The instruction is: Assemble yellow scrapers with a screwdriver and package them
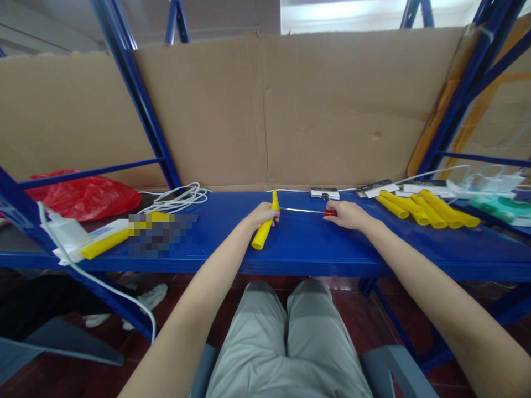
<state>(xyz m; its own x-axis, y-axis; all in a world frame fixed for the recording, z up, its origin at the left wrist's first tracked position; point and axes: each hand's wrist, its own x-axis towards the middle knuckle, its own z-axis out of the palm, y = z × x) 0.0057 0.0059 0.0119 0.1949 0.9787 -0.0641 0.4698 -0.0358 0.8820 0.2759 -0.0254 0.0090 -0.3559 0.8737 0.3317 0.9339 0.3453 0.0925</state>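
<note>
My left hand (264, 214) is wrapped round a yellow tube (261, 236), which lies at a slant just above the blue tabletop (224, 254). The tube's lower end points toward me. My right hand (345, 214) grips the red handle of a screwdriver (302, 210). Its thin metal shaft runs leftward to the tube, meeting it beside my left fingers. Whether the tip touches the tube's surface or sits in it, I cannot tell.
Several yellow tubes (429, 211) lie at right near a green-and-white packet (501, 209). A small white box (324, 193) is at the back. At left are coiled white cable (182, 198), another yellow tube (105, 244) and a red bag (91, 196). Cardboard (265, 110) stands behind.
</note>
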